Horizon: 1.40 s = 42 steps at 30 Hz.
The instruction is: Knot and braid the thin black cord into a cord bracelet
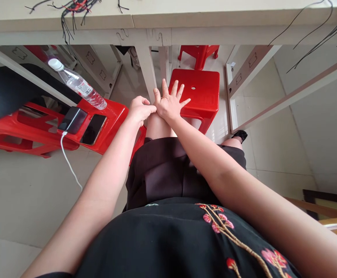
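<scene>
Your right grip (170, 104) splays apart, your left grip (141, 110) clamped on its wrist — swing an elbow and the phone (93, 129) could slide off the red stool (113, 116).

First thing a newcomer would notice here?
The left hand clasping the edge of the spread right hand, centre frame above the lap. Just beyond them stands a red plastic stool; to the left, another red stool carries a water bottle and a phone.
</scene>
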{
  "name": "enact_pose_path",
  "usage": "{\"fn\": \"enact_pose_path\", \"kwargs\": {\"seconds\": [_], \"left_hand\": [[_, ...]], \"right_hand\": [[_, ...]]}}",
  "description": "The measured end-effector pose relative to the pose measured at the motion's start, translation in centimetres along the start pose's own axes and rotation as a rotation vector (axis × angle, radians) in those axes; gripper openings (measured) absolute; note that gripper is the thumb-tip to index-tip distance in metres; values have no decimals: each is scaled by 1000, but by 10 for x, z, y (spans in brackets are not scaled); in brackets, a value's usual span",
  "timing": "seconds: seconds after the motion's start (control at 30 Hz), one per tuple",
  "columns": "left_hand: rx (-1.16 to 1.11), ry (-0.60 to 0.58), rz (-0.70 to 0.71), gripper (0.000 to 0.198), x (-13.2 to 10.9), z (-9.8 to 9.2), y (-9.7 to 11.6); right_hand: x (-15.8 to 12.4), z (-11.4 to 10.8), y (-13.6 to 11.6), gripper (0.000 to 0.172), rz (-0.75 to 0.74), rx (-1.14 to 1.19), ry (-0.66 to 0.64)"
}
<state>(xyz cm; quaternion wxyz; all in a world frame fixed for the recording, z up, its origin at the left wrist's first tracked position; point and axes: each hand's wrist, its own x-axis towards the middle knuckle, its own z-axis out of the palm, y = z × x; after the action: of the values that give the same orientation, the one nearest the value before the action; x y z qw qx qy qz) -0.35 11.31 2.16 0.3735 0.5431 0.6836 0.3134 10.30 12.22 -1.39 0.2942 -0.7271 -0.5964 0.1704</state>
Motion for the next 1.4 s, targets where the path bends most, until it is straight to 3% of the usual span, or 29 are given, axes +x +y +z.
{"fn": "enact_pose_path", "kwargs": {"seconds": [0.17,0.63,1.4], "left_hand": [[-46,-36,-52,30,0,-1,4],[-90,-26,-17,29,10,2,2],[-134,-55,32,30,8,4,2]], "right_hand": [[8,3,0,65,1,-35,18],[14,-10,-11,70,180,-72,-18],[23,-9,-6,72,126,-60,49]]}}
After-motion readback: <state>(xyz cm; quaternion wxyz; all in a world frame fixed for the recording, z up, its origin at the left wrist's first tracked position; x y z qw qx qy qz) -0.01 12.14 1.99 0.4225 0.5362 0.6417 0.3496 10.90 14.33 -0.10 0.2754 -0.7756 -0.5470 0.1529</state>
